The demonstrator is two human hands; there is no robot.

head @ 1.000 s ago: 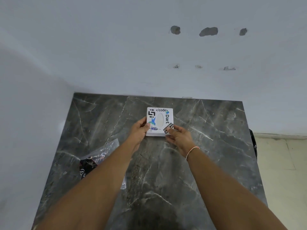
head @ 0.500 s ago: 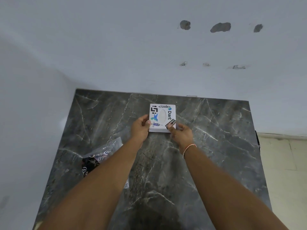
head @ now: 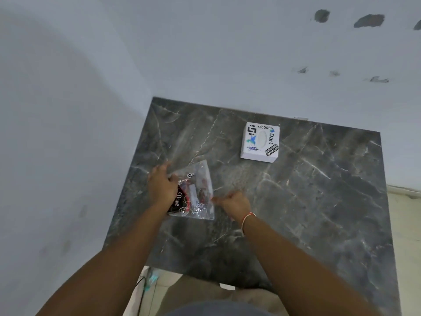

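Two hands flank the plastic bag [head: 197,195], left of centre in the frame. The left hand [head: 163,185] grips its left edge and the right hand [head: 232,204] pinches its right edge. Its long side runs up the frame.

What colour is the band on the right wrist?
The wristband looks pale orange-pink, with a whitish strand; the head view, the only one, shows it.

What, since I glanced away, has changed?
Both hands let go of the white square sticker-covered box and moved left, nearer, to the clear plastic bag: left hand grips its left side, right hand pinches its right edge. The box stays on the dark marble table.
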